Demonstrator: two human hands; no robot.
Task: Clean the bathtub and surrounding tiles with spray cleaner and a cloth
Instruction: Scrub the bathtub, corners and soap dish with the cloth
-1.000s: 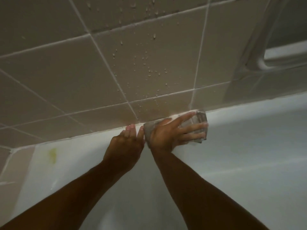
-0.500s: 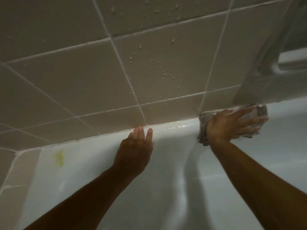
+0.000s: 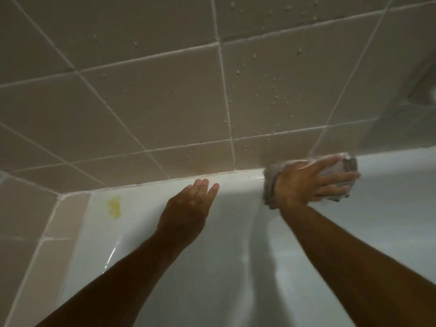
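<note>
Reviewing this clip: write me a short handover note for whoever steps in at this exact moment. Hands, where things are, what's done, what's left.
Left hand: flat, fingers straight, resting on the bathtub rim, holding nothing.
Right hand: fingers spread, pressing the grey cloth onto the rim where it meets the tiles.
Spray cleaner: not in view.
Done: the tiles carry droplets, so they look sprayed; the rim between the hands shines wet, probably wiped.
Left: a yellow stain sits on the rim near the corner, left of the left hand. The droplets on the tiles are not wiped off. The tub's inside looks untouched, though that is hard to tell.
</note>
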